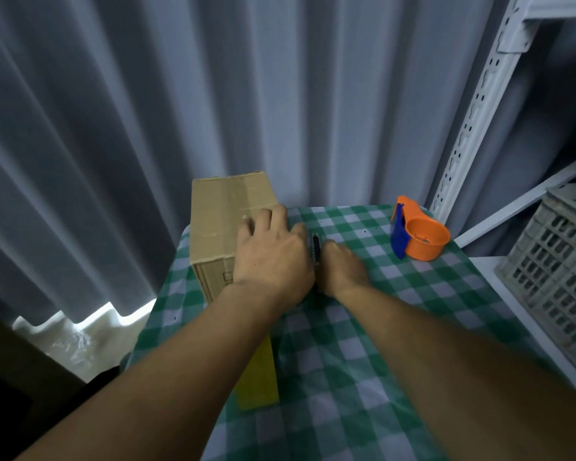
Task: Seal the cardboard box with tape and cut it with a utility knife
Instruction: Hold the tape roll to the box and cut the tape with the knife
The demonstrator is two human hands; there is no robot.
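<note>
A brown cardboard box (220, 221) stands at the back left of the table, with a strip of clear tape along its top. My left hand (273, 251) lies flat on the box's right side, fingers spread over the top edge. Just to its right, my right hand (341, 269) is closed around a dark utility knife (316, 247), whose tip points away from me beside the box. An orange and blue tape dispenser (419, 236) sits on the table at the back right, apart from both hands.
The table carries a green and white checked cloth (363, 361). A yellow object (258, 377) lies under my left forearm. A grey plastic crate (559, 271) and white metal shelving (473, 111) stand on the right. Grey curtains hang behind.
</note>
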